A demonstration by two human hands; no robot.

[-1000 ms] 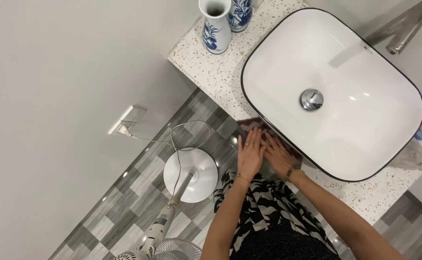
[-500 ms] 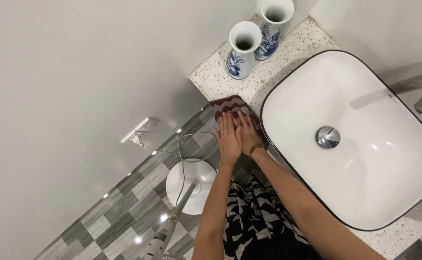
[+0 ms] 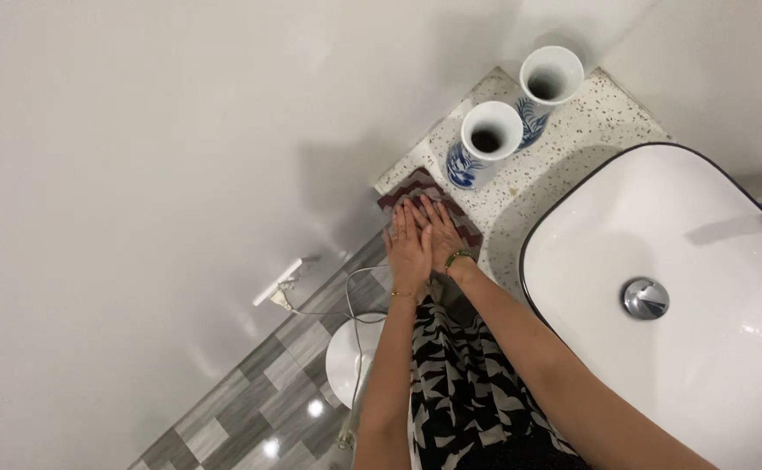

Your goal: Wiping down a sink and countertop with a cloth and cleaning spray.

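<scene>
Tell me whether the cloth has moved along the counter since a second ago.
Yes. The cloth slid along the counter edge, from the basin front toward the vases.

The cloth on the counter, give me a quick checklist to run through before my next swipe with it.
1. Both hands on the cloth: ok. The left hand and right hand lie flat on it, side by side.
2. Cloth fully on the counter: not ok. It sits at the counter's corner edge, near the wall.
3. Room before the nearer vase: not ok. It stands just past the cloth; the farther vase is right behind it.
4. Sink basin apart from the cloth: ok.
5. Counter dry under the cloth: cannot tell.
</scene>
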